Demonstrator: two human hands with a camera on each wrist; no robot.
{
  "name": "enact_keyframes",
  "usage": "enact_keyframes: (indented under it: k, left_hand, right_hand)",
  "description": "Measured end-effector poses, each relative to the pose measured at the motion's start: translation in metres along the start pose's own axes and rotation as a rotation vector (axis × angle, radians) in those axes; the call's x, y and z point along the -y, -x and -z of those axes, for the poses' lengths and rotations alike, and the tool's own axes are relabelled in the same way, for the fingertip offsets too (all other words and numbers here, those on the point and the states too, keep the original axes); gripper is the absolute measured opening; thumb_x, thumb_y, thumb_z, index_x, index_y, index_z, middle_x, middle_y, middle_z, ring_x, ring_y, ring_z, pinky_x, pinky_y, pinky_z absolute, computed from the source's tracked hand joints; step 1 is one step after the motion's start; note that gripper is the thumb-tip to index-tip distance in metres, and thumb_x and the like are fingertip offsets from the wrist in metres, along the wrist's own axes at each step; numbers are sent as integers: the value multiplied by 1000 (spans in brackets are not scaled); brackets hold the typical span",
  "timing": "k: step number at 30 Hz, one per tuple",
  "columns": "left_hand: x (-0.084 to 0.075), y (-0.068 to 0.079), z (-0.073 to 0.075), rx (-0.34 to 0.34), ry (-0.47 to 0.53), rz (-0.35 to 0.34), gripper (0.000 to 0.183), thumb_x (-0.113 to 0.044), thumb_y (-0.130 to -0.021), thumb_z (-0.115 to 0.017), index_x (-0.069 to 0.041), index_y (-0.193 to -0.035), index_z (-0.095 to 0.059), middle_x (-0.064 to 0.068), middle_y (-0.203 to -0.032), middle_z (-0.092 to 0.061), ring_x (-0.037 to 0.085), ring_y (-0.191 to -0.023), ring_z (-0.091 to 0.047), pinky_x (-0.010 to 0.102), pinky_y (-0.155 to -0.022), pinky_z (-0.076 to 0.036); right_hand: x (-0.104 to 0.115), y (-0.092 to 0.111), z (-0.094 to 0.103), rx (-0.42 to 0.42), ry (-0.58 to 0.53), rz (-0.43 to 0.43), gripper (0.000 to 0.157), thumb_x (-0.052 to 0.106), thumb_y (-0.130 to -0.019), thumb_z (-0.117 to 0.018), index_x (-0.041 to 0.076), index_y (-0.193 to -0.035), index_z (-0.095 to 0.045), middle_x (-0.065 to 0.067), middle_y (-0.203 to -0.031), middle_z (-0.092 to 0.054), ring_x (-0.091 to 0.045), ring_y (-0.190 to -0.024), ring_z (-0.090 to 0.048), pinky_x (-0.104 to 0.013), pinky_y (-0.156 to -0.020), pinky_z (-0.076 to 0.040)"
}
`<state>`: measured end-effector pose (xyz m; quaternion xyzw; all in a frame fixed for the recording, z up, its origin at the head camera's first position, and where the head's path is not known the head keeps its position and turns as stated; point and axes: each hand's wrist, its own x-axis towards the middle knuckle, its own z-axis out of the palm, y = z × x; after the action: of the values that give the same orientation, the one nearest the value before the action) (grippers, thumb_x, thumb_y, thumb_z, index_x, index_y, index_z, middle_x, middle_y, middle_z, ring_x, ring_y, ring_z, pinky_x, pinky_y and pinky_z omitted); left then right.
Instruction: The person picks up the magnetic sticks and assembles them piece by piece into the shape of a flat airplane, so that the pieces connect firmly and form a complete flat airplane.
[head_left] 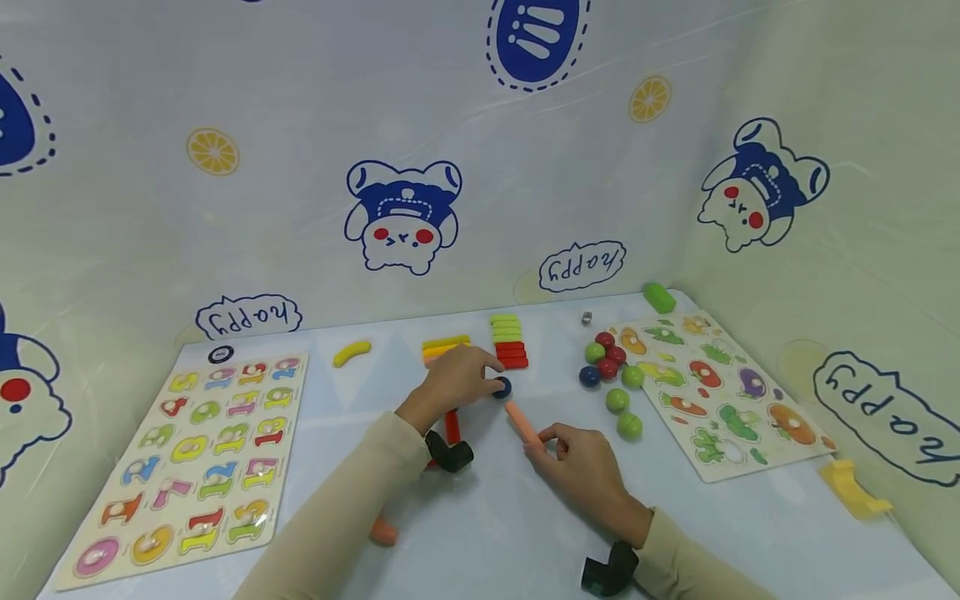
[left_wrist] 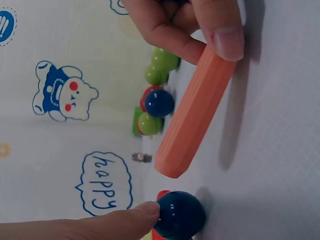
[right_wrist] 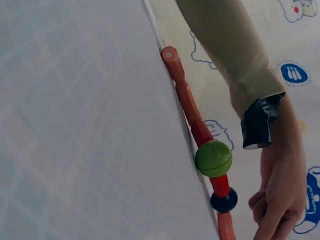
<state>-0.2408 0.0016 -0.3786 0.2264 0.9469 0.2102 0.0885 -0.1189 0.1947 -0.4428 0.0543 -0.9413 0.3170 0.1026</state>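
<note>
My left hand (head_left: 459,377) pinches a dark blue ball (head_left: 502,387) near the middle of the table, one fingertip (left_wrist: 149,208) against its side in the left wrist view. Just right of it, my right hand (head_left: 581,462) holds an orange faceted stick (head_left: 523,423) by its near end, the free end pointing toward the ball with a gap between them. Under the left arm runs a line of pieces: orange and red sticks (right_wrist: 189,104), a green ball (right_wrist: 214,159) and another blue ball (right_wrist: 224,200) in the right wrist view. The left forearm hides much of it from the head view.
A number puzzle board (head_left: 288,417) lies at left, a vegetable puzzle board (head_left: 701,400) at right. Several green, red and blue balls (head_left: 617,400) cluster beside it. Yellow sticks (head_left: 446,342), green and red sticks (head_left: 510,342) and a yellow banana-shaped piece (head_left: 352,352) lie at the back.
</note>
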Motion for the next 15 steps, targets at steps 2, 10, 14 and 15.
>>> enact_keyframes:
  k: [2, 10, 14, 15]
  left_hand:
    - [0, 0, -2, -4, -9, 4, 29, -35, -81, -73, -22, -107, -72, -9, -81, -59, 13, -74, -52, 26, -59, -44]
    - [3, -1, -4, -10, -9, -2, 26, -36, -81, -73, -23, -103, -73, -10, -85, -61, 12, -75, -51, 25, -60, -43]
    - [4, 0, -3, -15, -3, -1, 25, -36, -80, -73, -23, -102, -74, -10, -81, -59, 13, -73, -51, 26, -58, -43]
    - [4, 1, -3, -17, -4, -3, 25, -36, -80, -73, -23, -102, -74, -9, -80, -59, 13, -73, -51, 26, -58, -43]
  right_hand:
    - [-1, 0, 0, -14, 10, 7, 18, 42, -78, -73, 26, -85, -71, 12, -46, -38, -6, -42, -36, -22, -40, -24]
    - [-1, -3, -1, -33, 35, -11, 16, 41, -78, -73, 25, -80, -70, 11, -45, -38, -6, -42, -36, -23, -40, -24]
    - [3, -9, -3, -13, 60, -28, 19, 42, -77, -73, 24, -80, -69, 9, -45, -38, -8, -41, -36, -23, -40, -24]
    - [4, -11, -3, -10, 68, -28, 19, 43, -77, -73, 24, -79, -69, 9, -45, -38, -8, -41, -36, -23, -40, -24]
